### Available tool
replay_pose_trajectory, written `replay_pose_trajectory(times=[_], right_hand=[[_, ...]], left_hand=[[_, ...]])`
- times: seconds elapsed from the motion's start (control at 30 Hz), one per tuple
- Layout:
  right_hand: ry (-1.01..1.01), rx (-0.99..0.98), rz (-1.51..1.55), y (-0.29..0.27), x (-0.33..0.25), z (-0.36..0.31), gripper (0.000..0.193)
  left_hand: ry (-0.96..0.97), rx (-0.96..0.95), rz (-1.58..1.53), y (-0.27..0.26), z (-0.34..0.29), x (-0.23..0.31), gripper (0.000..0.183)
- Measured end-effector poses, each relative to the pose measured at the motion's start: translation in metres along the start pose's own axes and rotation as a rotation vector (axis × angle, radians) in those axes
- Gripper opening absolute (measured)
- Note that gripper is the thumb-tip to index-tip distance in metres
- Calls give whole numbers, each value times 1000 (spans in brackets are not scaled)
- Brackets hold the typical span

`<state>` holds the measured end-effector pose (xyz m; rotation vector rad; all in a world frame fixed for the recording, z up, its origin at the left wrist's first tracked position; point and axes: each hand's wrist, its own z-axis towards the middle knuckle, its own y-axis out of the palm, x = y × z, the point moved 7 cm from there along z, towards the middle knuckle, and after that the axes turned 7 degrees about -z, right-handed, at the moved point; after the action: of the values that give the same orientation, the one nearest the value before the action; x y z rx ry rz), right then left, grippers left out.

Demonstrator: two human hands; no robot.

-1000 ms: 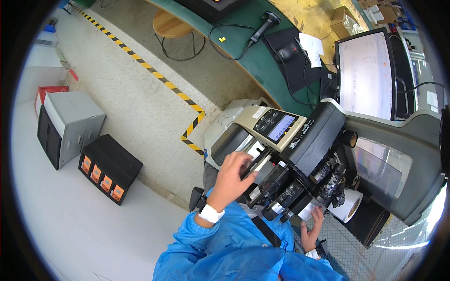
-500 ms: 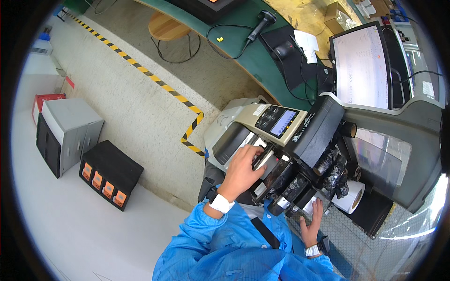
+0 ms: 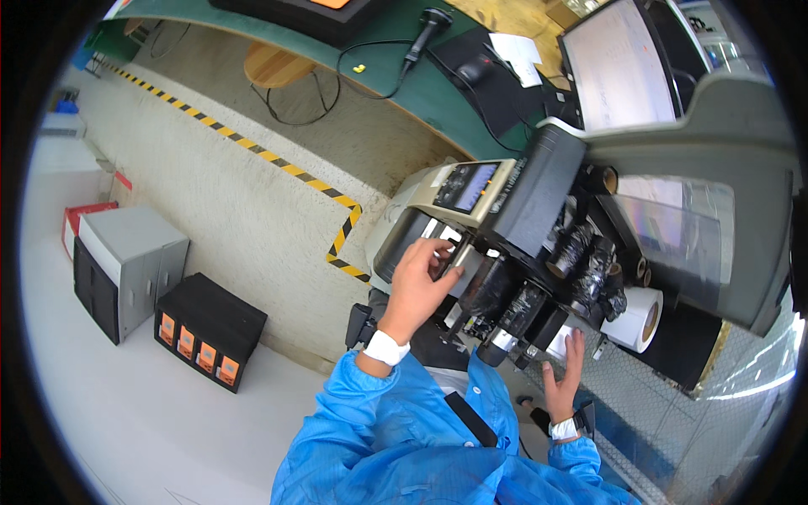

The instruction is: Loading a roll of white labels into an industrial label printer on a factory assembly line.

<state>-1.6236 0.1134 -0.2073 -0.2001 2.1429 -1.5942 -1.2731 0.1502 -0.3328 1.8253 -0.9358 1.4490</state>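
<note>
In front of me stands a label printer [image 3: 539,189] with its side cover [image 3: 749,244] swung up and its inside exposed. My left hand [image 3: 412,282] is at the printer's front slot, fingers and thumb curled around a silver bar-like part [image 3: 459,259]; what lies between the fingertips is hidden. My right hand [image 3: 566,383] has its fingers stretched upward beside a white label strip [image 3: 562,338]. I cannot tell whether it touches the strip. Above it sits a white label roll [image 3: 633,321]. Black ribbon [image 3: 594,273], crumpled and shiny, hangs around the spindles inside.
A green bench [image 3: 383,63] behind carries a barcode scanner [image 3: 427,35], a mouse [image 3: 474,69] and a monitor [image 3: 623,67]. A wooden stool [image 3: 282,64] is by the bench. Left are a grey cabinet [image 3: 139,252] and a black box with orange-labelled fronts [image 3: 215,316]. Striped tape [image 3: 278,160] marks the floor.
The view has shifted, so the bench and printer sit higher. My left hand stays at the front slot. My right hand has come slightly away from the label strip, its fingers still extended.
</note>
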Motion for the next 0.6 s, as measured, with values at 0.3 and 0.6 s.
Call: replay_pose_trajectory(times=[0.3,0.6], right_hand=[[-39,203,93,-1,43,-16,57],[-182,370,287,3,73,-18,55]], left_hand=[[-110,263,-195,-34,-40,-25,18],[-199,286,34,-23,-201,-62,8]])
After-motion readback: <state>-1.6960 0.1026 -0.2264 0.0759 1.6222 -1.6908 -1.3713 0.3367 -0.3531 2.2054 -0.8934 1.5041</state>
